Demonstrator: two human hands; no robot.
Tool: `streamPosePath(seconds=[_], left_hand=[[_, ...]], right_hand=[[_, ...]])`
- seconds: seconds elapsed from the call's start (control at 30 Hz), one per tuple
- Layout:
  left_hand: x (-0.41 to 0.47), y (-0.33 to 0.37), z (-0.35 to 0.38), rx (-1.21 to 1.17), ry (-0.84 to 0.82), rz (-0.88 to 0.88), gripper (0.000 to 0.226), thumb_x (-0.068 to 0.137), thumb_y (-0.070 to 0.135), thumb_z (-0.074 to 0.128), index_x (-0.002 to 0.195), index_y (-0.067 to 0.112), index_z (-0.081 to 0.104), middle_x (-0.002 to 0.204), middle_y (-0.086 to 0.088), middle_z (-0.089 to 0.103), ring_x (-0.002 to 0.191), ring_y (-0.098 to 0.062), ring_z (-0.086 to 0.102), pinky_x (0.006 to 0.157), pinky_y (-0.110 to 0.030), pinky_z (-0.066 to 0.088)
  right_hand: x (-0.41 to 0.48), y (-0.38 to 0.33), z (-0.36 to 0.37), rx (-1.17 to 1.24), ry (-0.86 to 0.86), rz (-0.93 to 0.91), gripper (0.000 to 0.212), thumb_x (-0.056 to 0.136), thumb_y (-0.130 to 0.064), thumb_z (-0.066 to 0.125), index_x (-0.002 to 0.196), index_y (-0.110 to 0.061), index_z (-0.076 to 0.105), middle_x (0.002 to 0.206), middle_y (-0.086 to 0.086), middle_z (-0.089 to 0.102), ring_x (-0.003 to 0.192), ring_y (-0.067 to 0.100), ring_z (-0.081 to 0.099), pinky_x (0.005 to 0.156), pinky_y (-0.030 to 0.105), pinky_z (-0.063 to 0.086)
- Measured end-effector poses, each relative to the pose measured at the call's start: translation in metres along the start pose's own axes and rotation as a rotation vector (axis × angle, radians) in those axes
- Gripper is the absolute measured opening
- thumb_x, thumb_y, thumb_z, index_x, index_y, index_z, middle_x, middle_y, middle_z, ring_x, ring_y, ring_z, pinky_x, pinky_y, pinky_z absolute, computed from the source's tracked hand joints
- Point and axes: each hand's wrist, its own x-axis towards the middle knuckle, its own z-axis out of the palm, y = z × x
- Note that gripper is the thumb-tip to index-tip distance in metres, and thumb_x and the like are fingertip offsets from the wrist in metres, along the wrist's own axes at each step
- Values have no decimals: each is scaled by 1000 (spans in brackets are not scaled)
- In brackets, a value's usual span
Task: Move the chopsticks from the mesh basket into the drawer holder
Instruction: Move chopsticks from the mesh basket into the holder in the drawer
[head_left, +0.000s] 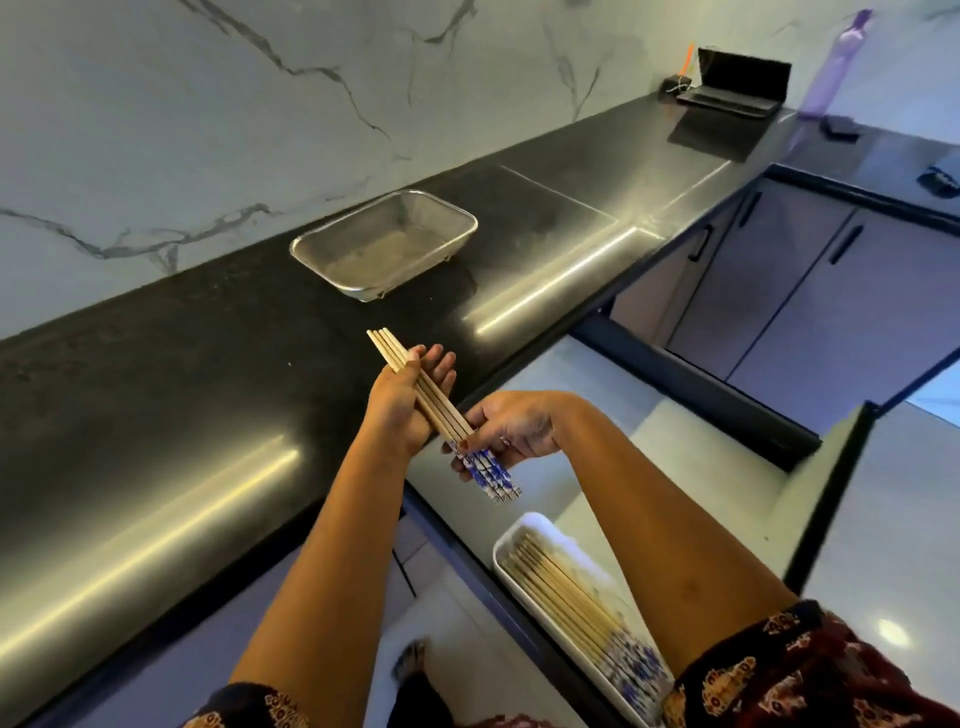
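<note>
A bundle of wooden chopsticks with blue-and-white patterned ends is held between both hands above the counter's front edge. My left hand presses against the bare wooden part. My right hand grips the patterned ends. The metal mesh basket stands on the black counter behind the hands, and I see nothing in it. Below, in the open drawer, a white holder tray has several more chopsticks lying in it, partly hidden by my right forearm.
The black counter runs along a marble wall. At its far right end stand a laptop, a small pen holder and a purple bottle. Grey cabinet doors lie beyond the open drawer.
</note>
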Motion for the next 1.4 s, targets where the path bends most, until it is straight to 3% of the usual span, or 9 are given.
streamPosePath(seconds=[0.17, 0.3, 0.4, 0.87, 1.07, 1.17, 1.23, 1.3, 1.4], left_hand=[[-24, -35, -2, -44, 87, 74, 18, 101, 18, 39, 113, 12, 51, 101, -5, 67, 93, -19, 67, 82, -35, 54], [-35, -43, 5, -27, 113, 168, 13, 101, 18, 40, 100, 17, 53, 97, -3, 68, 97, -19, 67, 98, -40, 48], [-40, -51, 10, -23, 99, 211, 13, 100, 17, 41, 100, 18, 53, 97, -2, 68, 99, -18, 66, 99, -39, 47], [-53, -93, 26, 64, 16, 238, 10, 100, 21, 43, 99, 22, 53, 91, 0, 69, 96, -17, 68, 100, -38, 47], [-58, -105, 24, 94, -12, 230, 9, 100, 23, 41, 101, 22, 50, 92, 0, 68, 98, -18, 67, 102, -38, 45], [-62, -111, 22, 132, -52, 208, 10, 101, 23, 39, 104, 22, 48, 95, 1, 67, 100, -17, 65, 101, -35, 44], [-62, -121, 18, 156, -66, 181, 11, 101, 23, 38, 103, 23, 49, 98, 1, 67, 102, -16, 65, 102, -34, 43], [-63, -134, 15, 176, -59, 145, 12, 101, 24, 37, 103, 24, 50, 100, 2, 68, 105, -17, 64, 104, -34, 41], [-68, -154, 11, 182, -25, 89, 13, 102, 24, 36, 99, 24, 49, 100, 2, 67, 111, -19, 59, 102, -34, 39]], right_hand=[[-28, 60, 5, 200, 216, -56, 24, 94, -23, 58, 110, -6, 63, 99, 12, 68, 86, 20, 67, 79, 29, 57], [-31, 106, 8, 583, 509, -240, 43, 98, -45, 40, 118, -10, 56, 111, 13, 64, 93, 22, 63, 74, 28, 55], [-27, 130, 9, 922, 613, -333, 52, 99, -51, 31, 122, -10, 53, 129, 17, 57, 105, 27, 60, 92, 37, 49], [-20, 152, 23, 1162, 676, -320, 69, 93, -64, 28, 125, -8, 50, 136, 22, 53, 126, 37, 52, 116, 48, 29], [-27, 158, 22, 917, 642, -277, 54, 96, -54, 35, 105, -7, 59, 99, 10, 64, 102, 27, 60, 108, 43, 38], [-39, 159, 16, 487, 668, -274, 37, 100, -38, 43, 110, -7, 61, 86, -3, 62, 77, 9, 60, 67, 16, 49], [-46, 154, 11, 165, 648, -281, 31, 99, -31, 47, 95, -8, 66, 75, -1, 61, 68, 11, 57, 59, 13, 48], [-48, 150, 9, -105, 582, -258, 30, 98, -33, 49, 88, -9, 64, 73, 3, 62, 72, 18, 59, 72, 27, 51], [-46, 151, 8, -205, 569, -242, 38, 92, -35, 58, 93, 3, 65, 85, 20, 68, 77, 27, 62, 81, 44, 54]])
